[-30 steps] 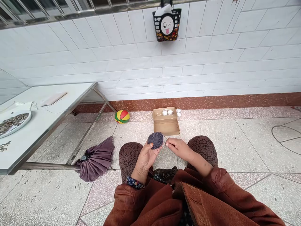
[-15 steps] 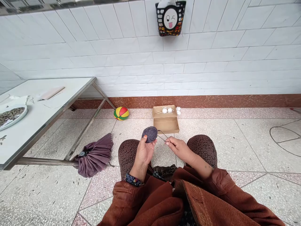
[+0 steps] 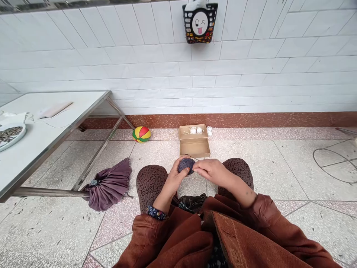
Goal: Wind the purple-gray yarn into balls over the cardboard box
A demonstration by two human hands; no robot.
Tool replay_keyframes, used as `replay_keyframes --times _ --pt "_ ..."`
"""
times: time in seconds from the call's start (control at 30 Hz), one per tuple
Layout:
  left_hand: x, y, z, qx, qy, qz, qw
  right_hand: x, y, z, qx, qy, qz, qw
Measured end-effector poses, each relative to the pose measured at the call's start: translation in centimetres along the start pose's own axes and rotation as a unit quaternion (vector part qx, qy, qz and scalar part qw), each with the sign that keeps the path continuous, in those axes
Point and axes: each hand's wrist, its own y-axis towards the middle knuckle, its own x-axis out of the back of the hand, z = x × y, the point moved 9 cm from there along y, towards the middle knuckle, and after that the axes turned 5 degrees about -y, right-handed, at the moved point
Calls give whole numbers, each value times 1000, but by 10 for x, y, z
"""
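Observation:
My left hand [image 3: 175, 178] is wrapped round a dark grey-purple ball of yarn [image 3: 186, 165], held above the floor between my knees. Close against the ball's right side, my right hand [image 3: 212, 171] is closed in a pinch. A thin dark strand of yarn [image 3: 192, 156] runs from the top of the ball towards those pinched fingers. The fingertips hide where the strand ends.
An opened cardboard box [image 3: 194, 148] lies on the floor ahead, white balls [image 3: 196, 130] on its lid. A striped ball [image 3: 141, 134], a purple folded umbrella [image 3: 110, 184] and a metal-legged table [image 3: 69, 119] are leftward. A black basket [image 3: 199, 23] hangs on the wall.
The yarn ball has moved right and slightly down in my left hand, which now wraps round it. My right hand has come up against the ball, and the strand between them is shorter.

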Motion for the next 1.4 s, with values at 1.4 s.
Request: replay_keyframes --times 1.4 --pt "-34 -13 4 86 -220 134 962 -47 -3 -69 -109 99 -39 988"
